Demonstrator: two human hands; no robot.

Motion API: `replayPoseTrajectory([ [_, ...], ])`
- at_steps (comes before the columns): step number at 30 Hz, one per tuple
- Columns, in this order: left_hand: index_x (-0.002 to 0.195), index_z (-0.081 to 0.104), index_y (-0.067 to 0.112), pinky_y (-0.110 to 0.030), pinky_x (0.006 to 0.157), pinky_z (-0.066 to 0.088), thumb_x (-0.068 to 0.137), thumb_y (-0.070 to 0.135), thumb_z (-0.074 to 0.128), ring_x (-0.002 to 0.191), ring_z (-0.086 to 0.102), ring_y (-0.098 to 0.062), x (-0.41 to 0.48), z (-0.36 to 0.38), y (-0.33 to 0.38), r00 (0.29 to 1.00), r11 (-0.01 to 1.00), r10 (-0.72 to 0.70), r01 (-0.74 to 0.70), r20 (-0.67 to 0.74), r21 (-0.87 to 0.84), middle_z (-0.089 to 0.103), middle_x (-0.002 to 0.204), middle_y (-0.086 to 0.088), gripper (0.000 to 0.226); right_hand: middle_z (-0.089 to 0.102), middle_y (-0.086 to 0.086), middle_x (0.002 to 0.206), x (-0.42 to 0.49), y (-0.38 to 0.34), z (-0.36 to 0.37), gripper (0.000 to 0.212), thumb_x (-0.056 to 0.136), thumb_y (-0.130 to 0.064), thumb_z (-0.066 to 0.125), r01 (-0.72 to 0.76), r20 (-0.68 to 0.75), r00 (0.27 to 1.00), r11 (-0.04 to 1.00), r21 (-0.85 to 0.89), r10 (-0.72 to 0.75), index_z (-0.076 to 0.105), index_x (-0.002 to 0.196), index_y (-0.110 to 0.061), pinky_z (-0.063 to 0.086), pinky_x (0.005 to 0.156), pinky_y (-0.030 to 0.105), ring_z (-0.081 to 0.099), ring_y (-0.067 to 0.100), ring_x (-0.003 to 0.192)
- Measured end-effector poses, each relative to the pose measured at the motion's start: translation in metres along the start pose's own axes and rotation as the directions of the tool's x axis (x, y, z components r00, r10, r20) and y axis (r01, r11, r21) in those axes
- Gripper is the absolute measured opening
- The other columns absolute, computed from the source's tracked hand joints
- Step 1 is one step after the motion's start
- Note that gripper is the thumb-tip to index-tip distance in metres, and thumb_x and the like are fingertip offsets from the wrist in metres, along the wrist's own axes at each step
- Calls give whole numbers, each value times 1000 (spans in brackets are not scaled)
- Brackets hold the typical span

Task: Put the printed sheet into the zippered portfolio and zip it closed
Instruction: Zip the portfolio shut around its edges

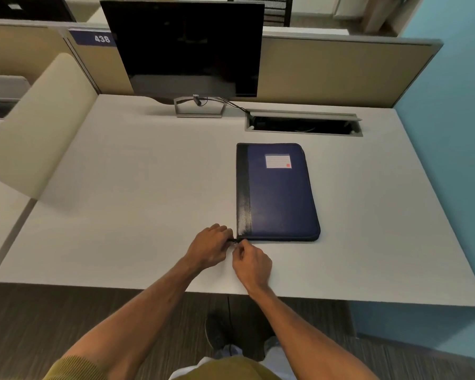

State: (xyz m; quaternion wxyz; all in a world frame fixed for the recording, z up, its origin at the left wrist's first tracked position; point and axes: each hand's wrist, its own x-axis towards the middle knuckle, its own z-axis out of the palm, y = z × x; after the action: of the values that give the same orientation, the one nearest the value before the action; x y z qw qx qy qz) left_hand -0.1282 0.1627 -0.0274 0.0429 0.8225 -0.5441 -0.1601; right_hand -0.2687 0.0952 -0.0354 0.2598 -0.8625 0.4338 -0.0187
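A dark blue zippered portfolio (pixel 279 193) with a black spine strip and a white label lies flat and closed on the desk, right of centre. Both hands meet at its near left corner. My left hand (pixel 207 248) has curled fingers at the black zipper tail sticking out of that corner. My right hand (pixel 251 263) pinches the small metal zipper pull (pixel 235 243) just below the corner. No printed sheet shows anywhere in view.
A black monitor (pixel 185 48) on a grey stand sits at the back of the pale desk (pixel 121 187). An open cable hatch (pixel 303 124) lies behind the portfolio. A beige chair back (pixel 39 124) stands at left, a blue wall at right.
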Motion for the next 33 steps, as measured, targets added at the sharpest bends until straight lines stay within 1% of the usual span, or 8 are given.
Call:
replayPoseTrajectory([
  [4, 123, 63, 18, -37, 96, 55, 109, 31, 47, 111, 63, -23, 0, 1, 3, 1000, 991, 18, -15, -19, 134, 71, 122, -2, 25, 79, -4, 98, 3, 0, -4, 29, 107, -42, 49, -29, -34, 999, 998, -57, 27, 71, 111, -22, 60, 80, 28, 73, 14, 84],
  [9, 124, 61, 17, -36, 95, 54, 108, 29, 48, 112, 62, -24, 2, 0, 7, 1000, 978, 19, -15, -18, 207, 70, 123, -3, 24, 79, -3, 103, 2, 3, -9, 33, 109, -42, 45, -28, -37, 999, 994, -102, 24, 69, 120, -22, 61, 85, 32, 74, 15, 88],
  [13, 125, 61, 16, -36, 96, 54, 106, 28, 50, 114, 62, -24, 2, 2, 12, 1000, 974, 23, -22, -3, 227, 70, 125, -4, 24, 76, -4, 96, 1, 15, -12, 30, 109, -40, 46, -113, -79, 991, 990, -84, 107, 68, 114, -21, 60, 78, 28, 71, 12, 81],
  [19, 126, 61, 17, -37, 96, 54, 106, 29, 49, 114, 62, -26, 4, 1, 13, 1000, 971, 14, -13, -1, 237, 71, 125, -4, 26, 75, -3, 92, 4, 36, -23, 29, 109, -39, 47, -180, -119, 978, 982, -57, 172, 68, 109, -20, 61, 77, 29, 70, 13, 78],
  [23, 124, 61, 17, -38, 94, 53, 106, 30, 49, 112, 62, -25, 4, 0, 11, 1000, 974, -4, 3, 0, 227, 72, 122, -3, 25, 73, 1, 81, 6, 53, -32, 29, 108, -33, 51, -276, -177, 946, 961, 4, 272, 70, 97, -15, 59, 69, 33, 70, 19, 72],
  [25, 123, 61, 18, -37, 93, 54, 106, 31, 50, 111, 62, -24, 3, -2, 6, 999, 978, -33, 33, -2, 208, 72, 121, -2, 25, 72, 3, 78, 9, 67, -41, 27, 107, -31, 53, -323, -204, 924, 946, 35, 323, 70, 94, -14, 58, 66, 35, 70, 21, 71],
  [29, 123, 62, 19, -38, 94, 55, 106, 33, 48, 113, 63, -23, 4, -6, 1, 999, 977, -32, 30, 8, 213, 73, 120, 0, 26, 74, 1, 85, 11, 91, -54, 28, 109, -35, 50, -281, -200, 942, 959, -28, 270, 70, 102, -17, 59, 71, 32, 69, 17, 74],
  [33, 119, 64, 19, -37, 93, 54, 102, 34, 50, 113, 62, -23, 7, -8, 6, 999, 977, -36, 30, 23, 212, 74, 117, 1, 26, 73, 0, 84, 13, 93, -52, 27, 109, -36, 53, -265, -212, 942, 964, -2, 259, 71, 103, -16, 56, 69, 28, 69, 16, 73],
])
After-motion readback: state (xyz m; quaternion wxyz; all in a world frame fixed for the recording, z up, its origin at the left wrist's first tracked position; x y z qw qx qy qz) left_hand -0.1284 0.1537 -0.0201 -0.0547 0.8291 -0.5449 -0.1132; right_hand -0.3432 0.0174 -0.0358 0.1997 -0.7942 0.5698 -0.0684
